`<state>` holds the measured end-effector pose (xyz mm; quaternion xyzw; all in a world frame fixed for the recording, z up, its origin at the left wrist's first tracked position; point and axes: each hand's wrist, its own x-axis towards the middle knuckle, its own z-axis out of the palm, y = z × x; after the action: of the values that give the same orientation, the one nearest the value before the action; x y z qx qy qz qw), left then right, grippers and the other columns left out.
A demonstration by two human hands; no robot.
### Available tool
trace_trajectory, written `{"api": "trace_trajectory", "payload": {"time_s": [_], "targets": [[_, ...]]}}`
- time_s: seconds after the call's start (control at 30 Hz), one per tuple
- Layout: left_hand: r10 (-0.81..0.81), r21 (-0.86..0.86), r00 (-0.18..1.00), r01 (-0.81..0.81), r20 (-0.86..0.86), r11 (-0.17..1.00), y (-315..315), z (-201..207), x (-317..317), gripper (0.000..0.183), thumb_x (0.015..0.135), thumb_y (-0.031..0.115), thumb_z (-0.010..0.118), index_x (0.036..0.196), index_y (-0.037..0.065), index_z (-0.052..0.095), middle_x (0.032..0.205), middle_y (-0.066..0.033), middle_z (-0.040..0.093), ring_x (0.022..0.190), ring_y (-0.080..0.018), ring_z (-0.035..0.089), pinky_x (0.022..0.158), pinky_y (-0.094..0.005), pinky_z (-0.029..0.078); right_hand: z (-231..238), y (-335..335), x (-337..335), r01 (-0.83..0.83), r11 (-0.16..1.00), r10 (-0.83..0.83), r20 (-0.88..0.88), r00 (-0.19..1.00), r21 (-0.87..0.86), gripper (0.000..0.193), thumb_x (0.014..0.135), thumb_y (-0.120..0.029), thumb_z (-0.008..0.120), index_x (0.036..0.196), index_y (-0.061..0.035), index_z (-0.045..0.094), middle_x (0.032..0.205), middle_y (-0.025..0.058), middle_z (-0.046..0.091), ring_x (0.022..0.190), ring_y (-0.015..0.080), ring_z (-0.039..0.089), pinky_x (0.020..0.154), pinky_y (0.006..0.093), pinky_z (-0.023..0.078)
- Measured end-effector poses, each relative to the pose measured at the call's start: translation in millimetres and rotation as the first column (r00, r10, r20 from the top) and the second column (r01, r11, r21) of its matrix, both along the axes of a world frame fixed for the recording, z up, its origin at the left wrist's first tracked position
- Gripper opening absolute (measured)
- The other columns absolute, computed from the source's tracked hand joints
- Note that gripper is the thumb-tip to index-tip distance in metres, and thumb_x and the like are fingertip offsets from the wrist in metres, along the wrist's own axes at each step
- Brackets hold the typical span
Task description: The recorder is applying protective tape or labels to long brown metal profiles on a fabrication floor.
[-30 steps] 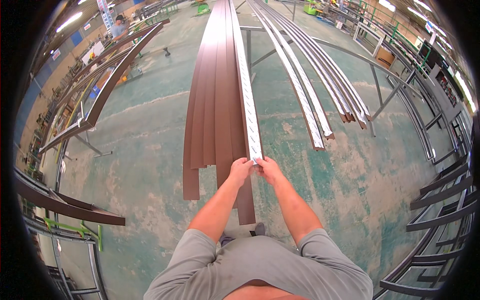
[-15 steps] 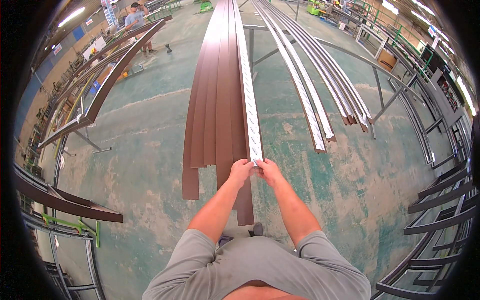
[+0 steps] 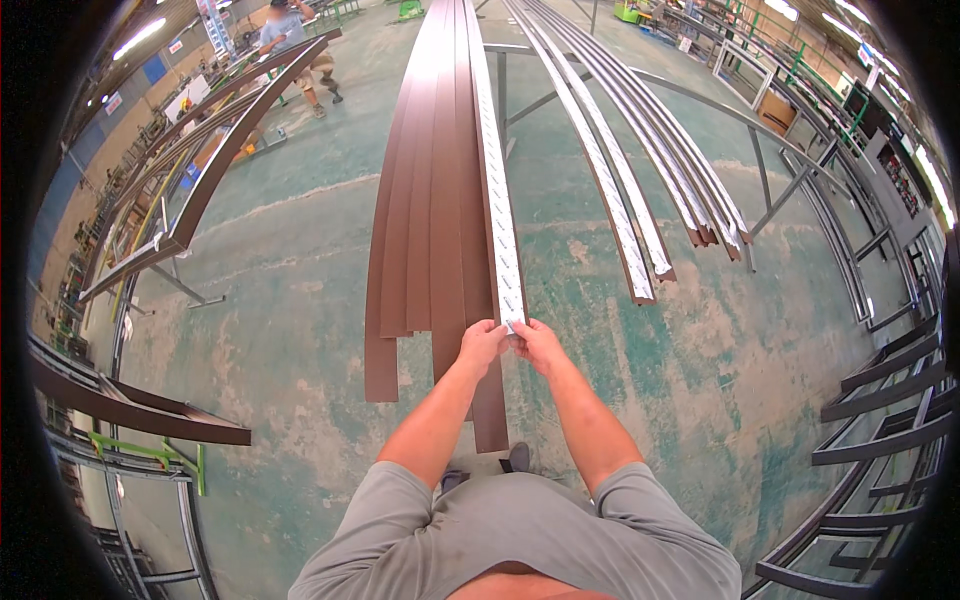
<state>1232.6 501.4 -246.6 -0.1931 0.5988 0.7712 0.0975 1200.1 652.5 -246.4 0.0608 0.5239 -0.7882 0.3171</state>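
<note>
A long brown profile covered with white printed protective film (image 3: 500,200) runs away from me along the right side of a row of bare brown profiles (image 3: 420,200). Both my hands are at its near end. My left hand (image 3: 483,345) pinches the left corner, with fingers closed. Close beside it, my right hand (image 3: 538,346) pinches the right corner, its fingers curled under the end. The thumbs sit near each other on the film. Whether the film's edge is lifted there is too small to tell. Below my left hand, one bare profile reaches out toward my feet.
More film-covered profiles (image 3: 640,150) lie on a metal rack (image 3: 757,165) to the right. Brown frames (image 3: 200,190) stand at the left, with dark frame pieces (image 3: 880,450) stacked at the right edge. A person (image 3: 290,45) is at the far left. The floor (image 3: 650,400) is worn green.
The person at the far left has stepped to the right and nearer. My hands keep their hold on the profile's end, almost unmoved.
</note>
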Motion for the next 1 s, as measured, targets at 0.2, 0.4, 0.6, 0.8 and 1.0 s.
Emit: {"api": "trace_trajectory", "payload": {"time_s": [0.2,0.4,0.6,0.8,1.0], "targets": [[0.022,-0.037,1.0,-0.022,0.01,0.999,1.5,-2.2,-1.3,0.013,0.093,0.012,0.06,0.103,0.004,0.06,0.091,-0.003,0.065,0.075,-0.0098,0.061,0.067,-0.0252,0.052,1.5,-0.3,-0.7,0.018,1.0,-0.018,0.013,1.0,0.023,0.017,0.094,-0.025,0.06,0.106,-0.0119,0.06,0.087,0.0009,0.068,0.072,0.0098,0.064,0.06,0.025,0.044],[0.029,-0.048,0.999,-0.028,0.026,0.998,1.1,1.3,-0.2,0.017,0.092,0.011,0.06,0.106,0.002,0.06,0.094,-0.006,0.066,0.077,-0.0117,0.064,0.067,-0.026,0.053,-4.0,-1.5,-1.9,0.015,1.0,-0.016,0.011,1.0,0.019,0.017,0.094,-0.025,0.06,0.105,-0.0117,0.06,0.084,0.0005,0.067,0.069,0.0093,0.061,0.06,0.0249,0.044],[0.067,-0.071,0.984,-0.056,0.165,0.996,8.0,40.6,6.2,0.032,0.089,0.017,0.062,0.113,-0.003,0.06,0.092,-0.0089,0.066,0.076,-0.015,0.065,0.065,-0.0279,0.054,-23.6,6.2,-7.6,0.012,0.998,-0.013,0.017,1.0,0.059,0.013,0.093,-0.025,0.063,0.1,-0.0148,0.061,0.082,-0.0037,0.063,0.067,0.0074,0.056,0.06,0.0251,0.044],[-0.369,-0.455,0.873,0.483,0.32,0.748,4.0,129.7,46.0,0.038,0.088,0.025,0.062,0.113,-0.004,0.064,0.084,-0.0081,0.066,0.072,-0.0126,0.063,0.062,-0.0281,0.053,-46.3,5.0,-7.7,0.024,0.998,-0.027,0.045,0.999,0.066,0.017,0.091,-0.028,0.063,0.1,-0.0129,0.061,0.079,-0.002,0.061,0.068,0.0086,0.055,0.059,0.0248,0.045],[-0.499,-0.298,0.865,0.489,0.045,0.82,-22.7,168.1,102.2,0.035,0.094,0.023,0.059,0.121,0.0,0.061,0.1,-0.006,0.068,0.086,-0.0131,0.064,0.078,-0.0284,0.052,-82.8,1.5,-17.9,0.012,0.967,-0.021,0.035,0.999,0.254,0.021,0.09,-0.027,0.064,0.098,-0.0077,0.062,0.077,0.0011,0.061,0.065,0.0105,0.056,0.055,0.0282,0.046]]}}
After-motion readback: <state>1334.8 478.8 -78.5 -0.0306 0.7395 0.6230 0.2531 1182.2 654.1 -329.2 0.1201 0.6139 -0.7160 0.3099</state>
